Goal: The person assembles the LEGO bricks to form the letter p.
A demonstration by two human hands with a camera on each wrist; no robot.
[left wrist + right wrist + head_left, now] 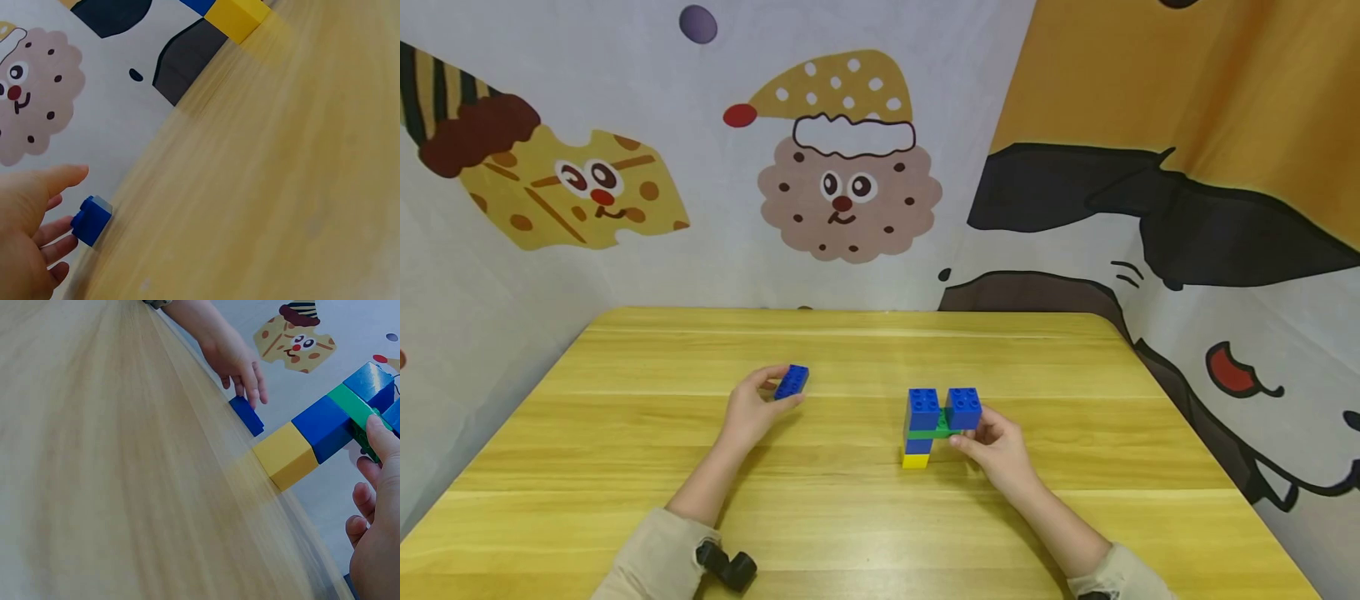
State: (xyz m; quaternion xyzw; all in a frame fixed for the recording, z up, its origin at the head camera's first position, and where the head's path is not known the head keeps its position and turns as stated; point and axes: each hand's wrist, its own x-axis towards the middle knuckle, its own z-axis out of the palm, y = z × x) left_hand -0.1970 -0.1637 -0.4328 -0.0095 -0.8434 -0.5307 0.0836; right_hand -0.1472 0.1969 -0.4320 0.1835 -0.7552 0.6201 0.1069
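Observation:
On the table lies a blue brick [792,382] with studs, within reach of my left hand [752,408]. The fingers touch its side, while the thumb [65,178] stands apart from it in the left wrist view. To the right, a stack of toy bricks stands upright: a yellow brick [916,461] at the bottom, a blue one [917,446] above, then a green brick [942,427] reaching sideways, topped by two blue bricks. My right hand [1003,450] pinches the stack's overhanging right end, its thumb [380,434] against the green brick.
The wooden table [850,517] reaches back to a cloth [715,233] printed with cartoon figures. A black device [727,567] is strapped at the left sleeve [655,550].

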